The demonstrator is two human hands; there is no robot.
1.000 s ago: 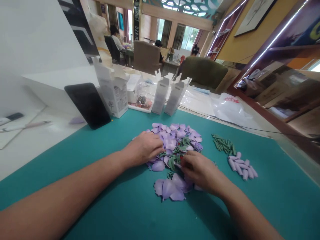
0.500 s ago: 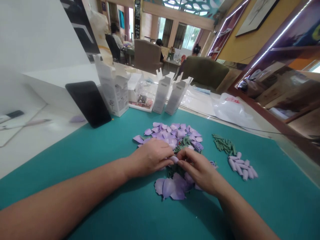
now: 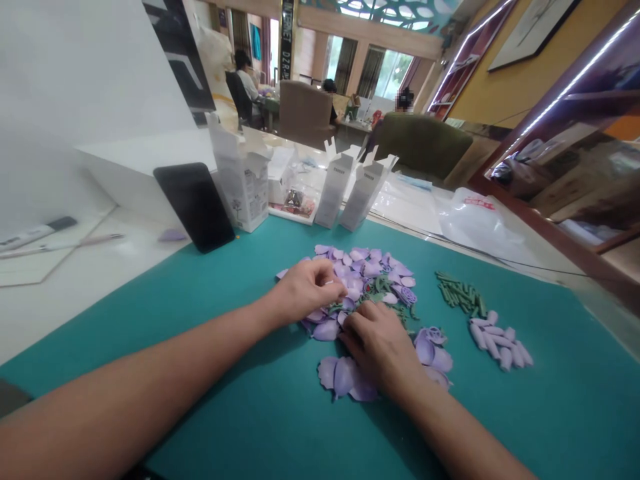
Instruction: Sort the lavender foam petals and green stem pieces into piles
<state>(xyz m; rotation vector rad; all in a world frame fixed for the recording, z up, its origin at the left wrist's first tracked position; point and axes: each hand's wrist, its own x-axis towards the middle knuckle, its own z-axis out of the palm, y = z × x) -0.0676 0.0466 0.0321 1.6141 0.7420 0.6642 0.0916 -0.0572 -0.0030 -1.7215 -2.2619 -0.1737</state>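
Observation:
A heap of lilac petals [image 3: 357, 270] lies on the teal mat, with green leafy pieces [image 3: 380, 287] mixed in. My left hand [image 3: 311, 288] is over the left side of the heap, thumb and fingers pinched together. A speck of white shows at its fingertips, too small to name. Lower and to the right, my right hand [image 3: 377, 337] reaches down at the heap's near edge. Its fingers are curled with the tips among the petals, hiding whatever they grip. Larger purple petals [image 3: 345, 377] and a rolled purple flower piece [image 3: 434, 335] lie around this hand.
To the right lie green sticks [image 3: 460, 293] and pale lilac tubes [image 3: 501, 340]. A black tablet [image 3: 195, 207] leans at the back left, near open white boxes [image 3: 245, 187]. Pens [image 3: 60, 243] lie on the left; a plastic bag [image 3: 475, 220] is at the back right. People sit farther off.
My hands were together at a lilac piece; now they are apart. The left has lifted up slightly and pinches, while the right has turned down into the petals. The view has shifted slightly.

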